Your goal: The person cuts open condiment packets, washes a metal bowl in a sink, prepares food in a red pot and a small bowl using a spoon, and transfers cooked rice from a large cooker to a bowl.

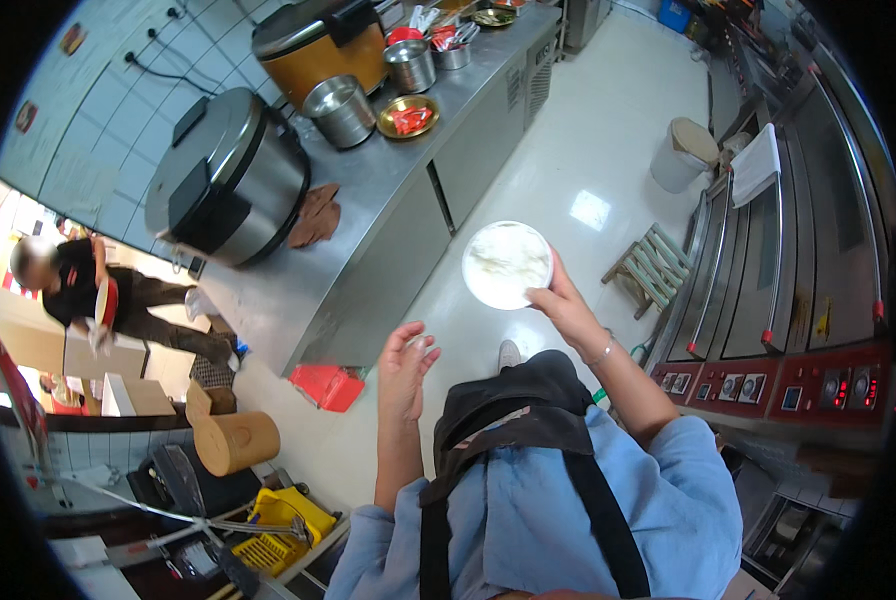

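Observation:
A white round bowl [502,264] is held in front of me by my right hand [560,296], the thumb over its rim. Something whitish and mottled shows inside the rim; I cannot tell what it is. My left hand [407,367] is raised to the left of the bowl, empty, its fingers apart and slightly curled. Nearest to that hand is the steel counter [268,307]. On it stand a large steel rice cooker [230,180] with its lid down and a brown cloth [317,217] beside it.
Farther along the counter are steel pots [341,112], a gold plate [409,118] with red packets and another cooker [320,45]. Ovens [763,255] line the right, near a slatted stool [649,268] and a bin [680,157]. A red box [329,386] lies left. Another person [80,289] stands beyond.

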Available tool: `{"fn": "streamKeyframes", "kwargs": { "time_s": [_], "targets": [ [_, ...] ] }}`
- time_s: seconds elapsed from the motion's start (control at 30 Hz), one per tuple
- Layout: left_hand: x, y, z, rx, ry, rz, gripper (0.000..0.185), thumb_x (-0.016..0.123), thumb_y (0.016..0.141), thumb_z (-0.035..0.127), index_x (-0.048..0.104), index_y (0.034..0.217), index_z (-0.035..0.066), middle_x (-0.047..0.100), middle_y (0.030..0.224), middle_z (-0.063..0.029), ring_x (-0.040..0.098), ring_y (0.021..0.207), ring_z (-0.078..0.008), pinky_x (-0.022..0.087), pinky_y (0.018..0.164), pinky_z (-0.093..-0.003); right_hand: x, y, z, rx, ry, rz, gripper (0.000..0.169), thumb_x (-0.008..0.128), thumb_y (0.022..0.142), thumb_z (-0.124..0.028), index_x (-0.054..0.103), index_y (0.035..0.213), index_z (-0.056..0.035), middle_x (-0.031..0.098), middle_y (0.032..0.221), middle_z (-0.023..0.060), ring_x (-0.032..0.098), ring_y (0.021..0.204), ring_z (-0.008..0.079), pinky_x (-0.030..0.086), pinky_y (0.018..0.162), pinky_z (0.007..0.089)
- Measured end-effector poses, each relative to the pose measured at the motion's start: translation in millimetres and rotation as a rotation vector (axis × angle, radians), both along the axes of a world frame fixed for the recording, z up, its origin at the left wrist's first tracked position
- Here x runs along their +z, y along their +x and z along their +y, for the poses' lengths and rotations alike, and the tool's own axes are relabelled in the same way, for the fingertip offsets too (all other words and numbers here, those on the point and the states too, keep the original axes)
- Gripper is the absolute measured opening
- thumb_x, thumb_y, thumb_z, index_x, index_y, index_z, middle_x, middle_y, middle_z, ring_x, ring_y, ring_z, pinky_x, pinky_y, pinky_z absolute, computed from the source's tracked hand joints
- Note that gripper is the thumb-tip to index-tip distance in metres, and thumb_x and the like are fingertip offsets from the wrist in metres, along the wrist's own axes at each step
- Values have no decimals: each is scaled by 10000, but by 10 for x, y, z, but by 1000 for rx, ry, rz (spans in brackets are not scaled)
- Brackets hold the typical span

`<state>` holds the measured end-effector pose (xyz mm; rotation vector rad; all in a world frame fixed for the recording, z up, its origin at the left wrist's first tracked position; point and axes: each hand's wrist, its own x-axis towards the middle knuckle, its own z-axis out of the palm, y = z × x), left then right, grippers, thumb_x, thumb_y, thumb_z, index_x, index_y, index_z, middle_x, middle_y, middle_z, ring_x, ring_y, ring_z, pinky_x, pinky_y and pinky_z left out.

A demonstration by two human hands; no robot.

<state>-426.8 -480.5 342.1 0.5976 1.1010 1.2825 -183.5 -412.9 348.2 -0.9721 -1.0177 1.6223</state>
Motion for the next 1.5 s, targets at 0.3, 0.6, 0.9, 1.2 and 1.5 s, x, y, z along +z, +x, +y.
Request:
{"fn": "streamKeyframes", "kwargs": {
  "time_s": [0.3, 0.6, 0.9, 1.2, 1.5],
  "targets": [
    [59, -168, 1550, 67, -33, -10, 345, 518, 905, 106, 436, 1236, 57, 471, 1196, -63, 501, 1056, -180, 451, 906, -365, 156, -502, 1750, 182, 176, 25, 793, 546, 809, 17, 103, 1456, -107, 314, 1408, 86, 332, 1278, 164, 325, 1022, 302],
    [258, -510, 3407, -38, 110, -141, 664, 567, 869, 126, 178, 1403, 62, 275, 1405, -151, 341, 1274, -262, 352, 1015, -436, 271, -998, 3152, 179, 188, -41, 821, 590, 811, 15, 98, 1458, -106, 329, 1401, 88, 373, 1251, 162, 334, 1014, 286],
    [494, -406, 4639, -20, 214, 21, 646, 617, 843, 126, 245, 1351, -20, 309, 1366, -189, 327, 1269, -226, 297, 1044, -352, 242, -1168, 3882, 36, 206, -61, 854, 605, 792, 62, 100, 1459, -109, 323, 1403, 73, 409, 1213, 142, 389, 965, 269],
    [503, -6, 5252, -19, 164, 93, 455, 671, 823, 198, 456, 1163, -14, 544, 1095, -110, 551, 972, -156, 469, 811, -276, 239, -1005, 4199, 7, 200, -209, 851, 605, 784, 88, 129, 1456, -127, 330, 1384, 75, 499, 1094, 122, 474, 819, 208],
    [309, 81, 5396, -5, 187, 271, 361, 675, 765, 154, 528, 1050, -11, 605, 974, -107, 581, 881, -159, 469, 768, -281, 271, -899, 4275, -3, 107, -141, 838, 601, 787, 95, 137, 1454, -112, 334, 1401, 73, 520, 1071, 124, 461, 867, 242]
  ]
}}
